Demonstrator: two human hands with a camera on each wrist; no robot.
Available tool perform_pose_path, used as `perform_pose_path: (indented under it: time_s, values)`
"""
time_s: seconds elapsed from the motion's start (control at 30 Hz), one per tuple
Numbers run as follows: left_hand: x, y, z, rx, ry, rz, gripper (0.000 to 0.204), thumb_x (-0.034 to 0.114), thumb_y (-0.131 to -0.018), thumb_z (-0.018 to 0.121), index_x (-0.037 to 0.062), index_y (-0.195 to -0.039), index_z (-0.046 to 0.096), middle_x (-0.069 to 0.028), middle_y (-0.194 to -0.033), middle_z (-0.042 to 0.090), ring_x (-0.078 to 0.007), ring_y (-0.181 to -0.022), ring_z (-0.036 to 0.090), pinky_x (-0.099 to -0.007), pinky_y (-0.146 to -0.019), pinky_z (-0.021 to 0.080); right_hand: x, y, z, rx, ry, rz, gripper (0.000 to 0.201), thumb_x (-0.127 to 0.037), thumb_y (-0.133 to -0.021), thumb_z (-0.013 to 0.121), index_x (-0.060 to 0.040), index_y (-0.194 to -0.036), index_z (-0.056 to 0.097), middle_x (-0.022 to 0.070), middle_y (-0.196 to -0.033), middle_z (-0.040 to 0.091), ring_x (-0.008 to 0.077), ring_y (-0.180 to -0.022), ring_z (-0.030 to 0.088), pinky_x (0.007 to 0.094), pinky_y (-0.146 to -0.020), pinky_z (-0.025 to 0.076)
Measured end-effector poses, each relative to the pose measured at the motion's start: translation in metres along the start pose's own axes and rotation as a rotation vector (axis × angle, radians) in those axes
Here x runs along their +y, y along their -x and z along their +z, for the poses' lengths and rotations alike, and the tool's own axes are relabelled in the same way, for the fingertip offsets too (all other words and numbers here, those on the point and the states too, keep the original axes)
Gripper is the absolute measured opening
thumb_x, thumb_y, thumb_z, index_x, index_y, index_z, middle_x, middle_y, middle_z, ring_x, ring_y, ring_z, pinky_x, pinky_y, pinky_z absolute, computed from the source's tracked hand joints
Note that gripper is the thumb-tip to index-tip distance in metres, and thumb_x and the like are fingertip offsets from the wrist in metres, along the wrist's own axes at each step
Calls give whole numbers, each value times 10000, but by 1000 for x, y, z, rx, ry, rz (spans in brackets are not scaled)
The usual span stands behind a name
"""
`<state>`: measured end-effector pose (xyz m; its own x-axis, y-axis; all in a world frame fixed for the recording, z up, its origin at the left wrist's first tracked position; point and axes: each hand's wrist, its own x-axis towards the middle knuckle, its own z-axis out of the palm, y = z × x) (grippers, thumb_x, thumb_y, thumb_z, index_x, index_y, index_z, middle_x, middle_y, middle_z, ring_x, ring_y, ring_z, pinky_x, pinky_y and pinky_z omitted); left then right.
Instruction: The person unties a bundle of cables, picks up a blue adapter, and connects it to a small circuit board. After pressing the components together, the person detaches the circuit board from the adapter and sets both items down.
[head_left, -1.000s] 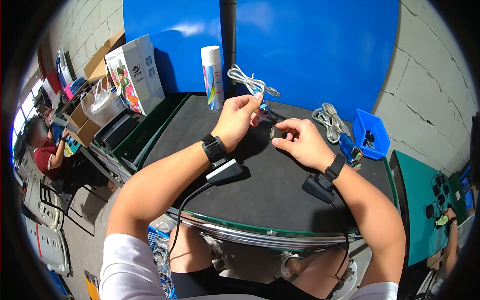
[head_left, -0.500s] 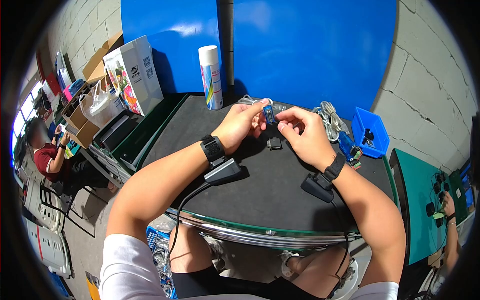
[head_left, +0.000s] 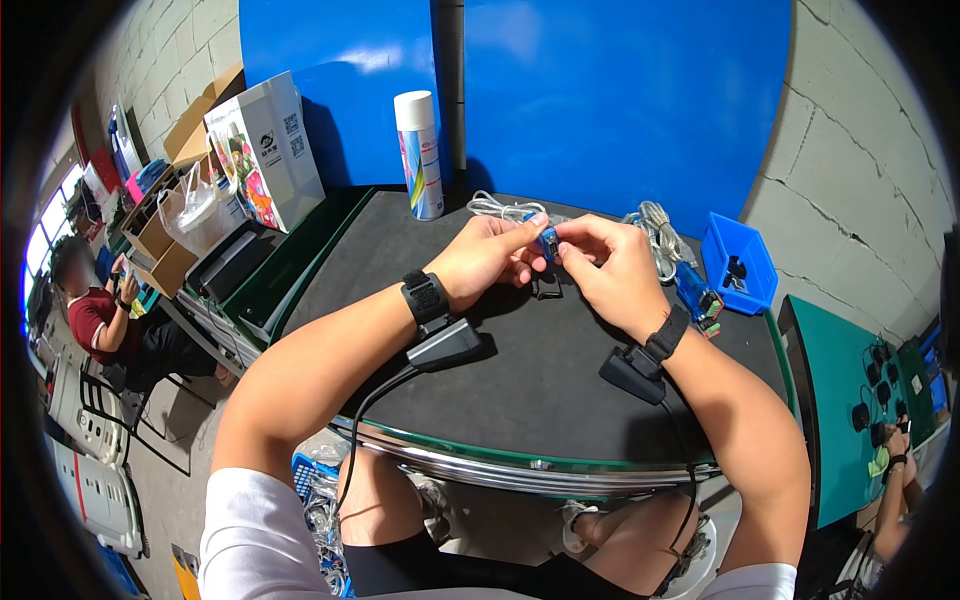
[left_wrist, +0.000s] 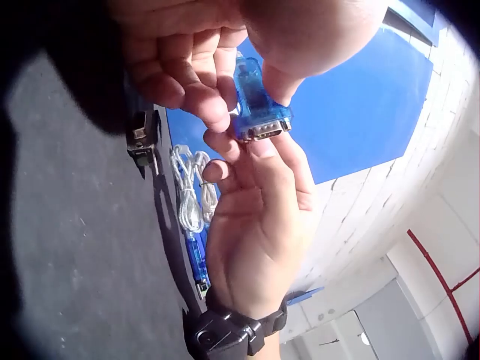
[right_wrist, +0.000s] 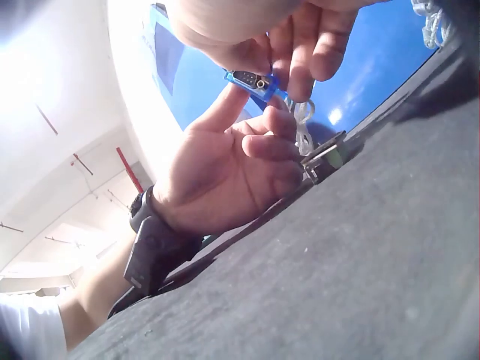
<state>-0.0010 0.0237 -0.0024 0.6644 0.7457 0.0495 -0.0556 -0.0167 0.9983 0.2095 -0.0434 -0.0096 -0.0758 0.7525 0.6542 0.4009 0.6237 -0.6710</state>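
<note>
Held in front of the body over the dark table mat is a translucent blue serial connector (left_wrist: 257, 101) with a metal pin face, on a clear-jacketed cable (head_left: 492, 205). My left hand (head_left: 480, 258) pinches its body between thumb and fingers. At the pin end, my right hand (head_left: 612, 268) has thumb and index finger closed on the connector's edge, which the right wrist view shows from below. Just under the hands, a small dark connector block (right_wrist: 324, 157) with a metal face lies on the mat (head_left: 500, 390), partly hidden by left fingers in the head view.
A second coiled cable (head_left: 656, 235) with a blue adapter (head_left: 694, 292) and green terminal lies to the right, beside a blue bin (head_left: 740, 262) with small black parts. A spray can (head_left: 419, 160) stands at the back left. Blue panels (head_left: 620, 100) rise behind the table.
My right hand held the small connector block a second ago; it now lies on the mat. The right fingers have moved up to the blue connector, which my left hand has turned and shifted rightward.
</note>
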Motion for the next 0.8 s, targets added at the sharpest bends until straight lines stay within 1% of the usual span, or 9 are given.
perform_pose_path:
  time_s: [0.07, 0.13, 0.17, 0.23, 0.27, 0.33, 0.47, 0.63, 0.8]
  values:
    - [-1, 0, 0, 9, 1, 4, 457, 499, -1099, 647, 66, -982, 740, -36, -883, 731, -87, -707, 634, -249, -689, 535, 0, 0, 0, 22, 10, -33, 185, -51, -943, 704, 28, -1082, 797, 100, -854, 810, 91, -679, 698, 270, -650, 561]
    - [0, 0, 1, 18, 1, 8, 458, 499, -1095, 652, 65, -979, 741, -38, -885, 733, -89, -708, 640, -251, -693, 539, -1, 0, -1, 31, 65, -81, 197, -51, -939, 700, 23, -1089, 803, 125, -887, 823, 119, -705, 738, 283, -670, 582]
    - [-1, 0, 1, 18, 2, 11, 462, 500, -1094, 654, 60, -986, 742, -43, -896, 738, -92, -718, 649, -255, -705, 547, -3, 0, -1, 31, 65, -81, 197, -51, -939, 700, 23, -1089, 803, 125, -887, 823, 119, -705, 738, 283, -670, 582]
    - [-1, 1, 2, 17, 3, 13, 465, 500, -1093, 655, 54, -994, 744, -48, -908, 743, -94, -727, 658, -259, -717, 555, -7, 1, -1, 36, 20, -82, 203, -47, -936, 700, 23, -1095, 804, 148, -897, 824, 153, -731, 772, 296, -690, 601]
    - [-1, 1, 2, 14, 13, 13, 468, 498, -1093, 655, 48, -1004, 745, -53, -922, 749, -98, -739, 670, -263, -730, 564, -9, 1, -2, 35, 21, -82, 203, -47, -936, 700, 23, -1095, 804, 148, -897, 824, 153, -731, 772, 296, -690, 601]
    - [-1, 1, 2, 11, 23, 12, 470, 496, -1093, 655, 42, -1013, 746, -58, -937, 754, -102, -751, 681, -268, -743, 572, -11, 2, -3, 21, 69, -86, 205, -41, -933, 704, 23, -1099, 806, 163, -904, 824, 174, -752, 792, 306, -706, 615]
    - [-2, 1, 2, -10, 38, 31, 467, 489, -1090, 662, 31, -1044, 741, -65, -958, 761, -114, -791, 711, -280, -774, 592, -8, 2, -2, 35, 96, -106, 195, -43, -930, 716, 23, -1090, 807, 165, -905, 825, 195, -750, 797, 316, -700, 618]
    - [-2, 2, 2, -18, 46, 29, 447, 476, -1087, 672, 33, -1064, 730, -61, -962, 760, -121, -828, 734, -283, -798, 606, -17, 2, -3, 49, 200, -188, 166, -42, -901, 724, 26, -1033, 798, 176, -859, 801, 256, -734, 793, 349, -691, 617]
    - [-1, 2, 3, -6, 42, 44, 412, 451, -1085, 685, 40, -1065, 716, -43, -941, 751, -126, -850, 748, -277, -805, 613, -21, 1, -3, 52, 205, -197, 165, -39, -890, 721, 24, -1024, 794, 180, -846, 790, 273, -740, 789, 359, -687, 608]
